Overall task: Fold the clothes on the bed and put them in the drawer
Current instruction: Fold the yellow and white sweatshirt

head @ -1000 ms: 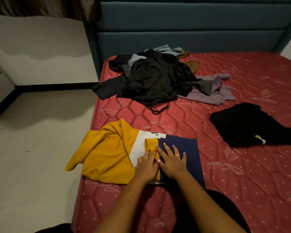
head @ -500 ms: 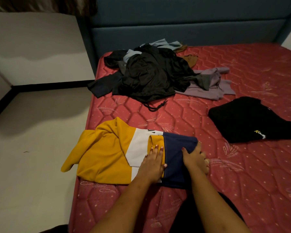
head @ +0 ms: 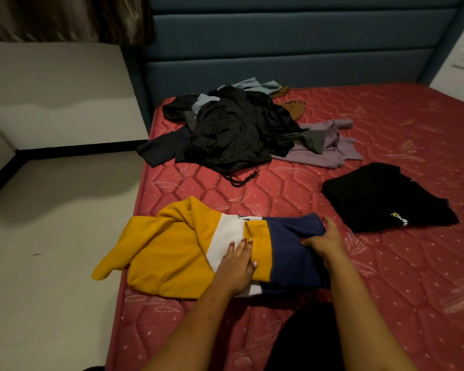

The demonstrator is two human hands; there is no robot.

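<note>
At the left of the frame the pale floor (head: 51, 236) runs beside the bed (head: 413, 277), whose red quilted mattress fills the centre and right. In the lower centre, near the mattress's left edge, lies the colour-block top (head: 172, 250), with its yellow part and a sleeve hanging over the edge toward the floor, then a white band, then a navy part. The left hand (head: 237, 266) rests flat on the white and yellow cloth, its fingers (head: 243, 245) straight and close together. Just to the right, the right hand (head: 326, 241) grips the navy edge of the top, its fingers curled round the fabric. Above, in the upper centre, a pile of unfolded clothes (head: 233, 132) sits before the blue headboard (head: 279, 49). To the right of centre a folded black garment (head: 381, 199) lies apart from the pile.
</note>
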